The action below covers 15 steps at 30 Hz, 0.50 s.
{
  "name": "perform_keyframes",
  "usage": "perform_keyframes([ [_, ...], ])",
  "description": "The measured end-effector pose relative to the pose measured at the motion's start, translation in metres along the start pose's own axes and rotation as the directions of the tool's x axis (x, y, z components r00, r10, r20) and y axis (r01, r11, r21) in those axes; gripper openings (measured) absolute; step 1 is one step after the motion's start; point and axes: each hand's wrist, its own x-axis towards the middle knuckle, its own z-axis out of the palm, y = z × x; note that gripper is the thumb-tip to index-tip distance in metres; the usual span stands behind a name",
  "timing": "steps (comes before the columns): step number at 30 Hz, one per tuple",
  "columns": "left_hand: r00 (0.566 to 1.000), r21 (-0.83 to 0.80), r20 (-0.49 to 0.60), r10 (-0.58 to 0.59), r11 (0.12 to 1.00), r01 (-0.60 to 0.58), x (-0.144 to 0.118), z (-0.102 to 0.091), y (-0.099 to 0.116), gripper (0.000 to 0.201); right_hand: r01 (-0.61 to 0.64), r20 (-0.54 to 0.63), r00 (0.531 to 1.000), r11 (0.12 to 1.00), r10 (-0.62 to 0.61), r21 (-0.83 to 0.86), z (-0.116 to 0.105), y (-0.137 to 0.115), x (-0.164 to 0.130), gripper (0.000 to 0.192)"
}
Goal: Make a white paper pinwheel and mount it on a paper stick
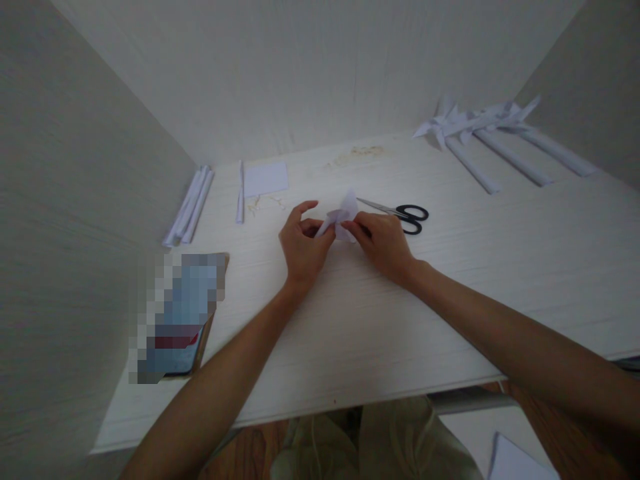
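Note:
A small folded piece of white paper (345, 215) is held just above the white table (450, 307) between both hands. My left hand (301, 247) pinches its left corner with thumb and fingers. My right hand (384, 243) grips its right lower edge. Black-handled scissors (400, 215) lie shut on the table just behind my right hand.
Rolled white paper sticks (190, 205) lie at the back left, with one thin stick (241, 193) and a square white sheet (267, 178) beside them. Paper pinwheels on rolled stems (487, 137) lie at the back right. A phone (187, 313) rests near the left front edge. Walls enclose three sides.

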Motion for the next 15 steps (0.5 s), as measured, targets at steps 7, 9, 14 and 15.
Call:
perform_keyframes([
  [7,1.000,-0.015,0.001,0.001,1.000,-0.001,0.0013,-0.0005,-0.0018,0.039,0.052,-0.045,0.998,0.996,-0.049,0.066,0.0022,0.0055,-0.0016,0.029],
  [9,1.000,-0.017,0.006,-0.002,1.000,0.002,0.0012,-0.0004,-0.0018,0.039,0.022,-0.012,1.000,0.999,-0.022,0.037,0.0016,0.0039,-0.0014,0.036],
  [14,1.000,-0.025,0.018,-0.008,1.000,0.009,0.0003,0.0003,-0.0009,0.038,-0.004,0.075,0.997,0.995,0.012,-0.104,-0.0009,-0.0028,-0.0004,0.046],
  [15,1.000,-0.026,0.019,-0.008,1.000,0.009,0.0002,0.0004,-0.0006,0.038,-0.006,0.074,0.997,0.993,0.015,-0.115,-0.0009,-0.0030,-0.0004,0.045],
])
